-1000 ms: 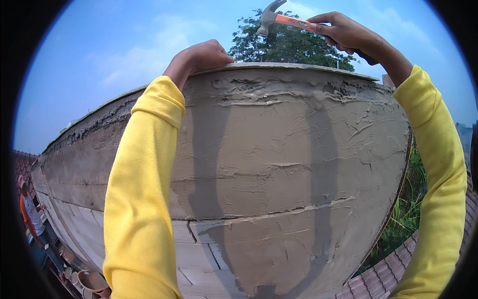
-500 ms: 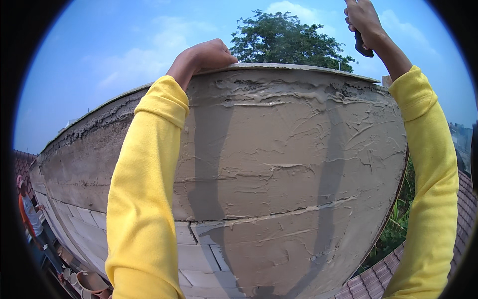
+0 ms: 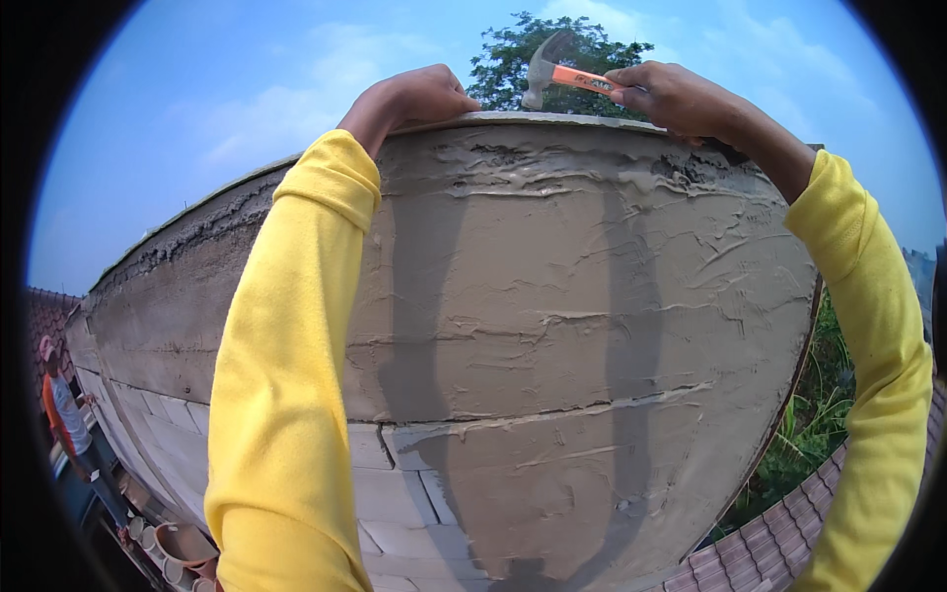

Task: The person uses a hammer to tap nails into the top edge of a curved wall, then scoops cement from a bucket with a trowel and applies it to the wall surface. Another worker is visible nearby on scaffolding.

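My right hand (image 3: 669, 97) is closed round the orange handle of a claw hammer (image 3: 582, 81). Its grey head is a little above the thin board edge (image 3: 552, 117) capping the wall, right of my left hand. My left hand (image 3: 426, 97) rests at that edge with curled fingers; what they hold, if anything, is hidden. Below both hands is the wall (image 3: 523, 266), coated with rough, trowel-marked grey plaster, with pale blocks (image 3: 404, 503) showing at lower left. Long shadows cross the plaster between my yellow sleeves.
A person (image 3: 64, 414) in orange and grey stands at the far left, beside several buckets (image 3: 182, 548) low down. Red roof tiles (image 3: 750, 548) and green plants (image 3: 809, 414) lie beyond the wall's right edge. A tree (image 3: 513, 54) rises behind the wall top.
The hammer rose out of view half a second ago and has now swung down to just above the board edge. My left hand stays on the edge, slightly higher in the picture.
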Demonstrator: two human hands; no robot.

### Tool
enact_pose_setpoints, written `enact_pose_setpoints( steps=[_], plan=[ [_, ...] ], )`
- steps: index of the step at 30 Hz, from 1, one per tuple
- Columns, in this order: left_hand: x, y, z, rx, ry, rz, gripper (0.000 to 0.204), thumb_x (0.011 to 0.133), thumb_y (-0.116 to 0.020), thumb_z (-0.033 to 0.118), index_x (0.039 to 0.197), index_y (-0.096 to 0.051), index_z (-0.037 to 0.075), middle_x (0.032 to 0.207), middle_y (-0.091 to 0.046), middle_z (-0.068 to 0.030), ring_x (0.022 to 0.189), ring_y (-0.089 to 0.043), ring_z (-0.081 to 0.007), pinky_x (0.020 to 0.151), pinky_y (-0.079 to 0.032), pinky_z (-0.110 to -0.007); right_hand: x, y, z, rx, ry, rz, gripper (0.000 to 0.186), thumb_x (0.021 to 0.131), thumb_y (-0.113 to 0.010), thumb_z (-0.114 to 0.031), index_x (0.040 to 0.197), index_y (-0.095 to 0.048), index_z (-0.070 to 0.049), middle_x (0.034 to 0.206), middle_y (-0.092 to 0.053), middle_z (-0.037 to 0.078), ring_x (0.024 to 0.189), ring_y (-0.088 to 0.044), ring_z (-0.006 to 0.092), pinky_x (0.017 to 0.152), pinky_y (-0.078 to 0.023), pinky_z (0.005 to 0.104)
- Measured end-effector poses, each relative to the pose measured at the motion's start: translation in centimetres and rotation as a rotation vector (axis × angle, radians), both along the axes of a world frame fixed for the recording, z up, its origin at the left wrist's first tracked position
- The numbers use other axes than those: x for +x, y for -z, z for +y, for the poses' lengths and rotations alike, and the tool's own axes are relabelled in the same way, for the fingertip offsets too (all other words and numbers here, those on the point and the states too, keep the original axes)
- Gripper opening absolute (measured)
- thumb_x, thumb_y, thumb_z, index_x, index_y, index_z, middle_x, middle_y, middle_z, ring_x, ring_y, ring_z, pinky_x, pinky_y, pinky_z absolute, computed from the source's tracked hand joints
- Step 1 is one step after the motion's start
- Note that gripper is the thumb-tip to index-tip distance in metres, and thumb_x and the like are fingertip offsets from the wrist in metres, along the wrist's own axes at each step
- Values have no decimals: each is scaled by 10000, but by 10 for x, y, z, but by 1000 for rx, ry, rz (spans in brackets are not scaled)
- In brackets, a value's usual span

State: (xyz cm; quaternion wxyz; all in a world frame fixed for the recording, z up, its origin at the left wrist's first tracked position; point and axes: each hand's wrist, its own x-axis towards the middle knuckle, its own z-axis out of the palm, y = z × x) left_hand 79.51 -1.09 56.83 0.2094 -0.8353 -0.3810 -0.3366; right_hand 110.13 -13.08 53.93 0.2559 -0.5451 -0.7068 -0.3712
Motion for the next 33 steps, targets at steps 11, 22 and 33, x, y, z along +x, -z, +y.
enact_pose_setpoints(
  steps=[11, 22, 33],
  plan=[
    [-175, 58, -20, 239, -93, -166, 388, 987, -750, 434, 1171, -822, 101, 1076, -815, -119, 1069, -765, -239, 1001, -578, -428, 100, 86, -74, 607, -390, 623, 574, 1130, -525, -387, 1632, -420, -129, 705, -452, -72, 440, -384, -22, 330, -368, 153],
    [-173, 78, 17, 518, 28, -242, 264, 945, -788, 416, 1051, -864, 188, 919, -823, -56, 774, -753, -157, 780, -606, -354, -3, 136, -71, 484, -482, 699, 584, 1109, -578, -385, 1612, -452, -116, 715, -460, -73, 465, -406, -22, 359, -388, 150],
    [-137, 146, -38, -194, 976, -495, 827, 1041, -336, 762, 1521, -554, 125, 752, -663, -21, 504, -404, -33, 449, -321, -214, -222, 163, -23, -66, -950, 809, 238, 1026, -720, -255, 1090, -623, -48, 683, -459, -73, 518, -467, -2, 418, -396, 164]
  ],
)
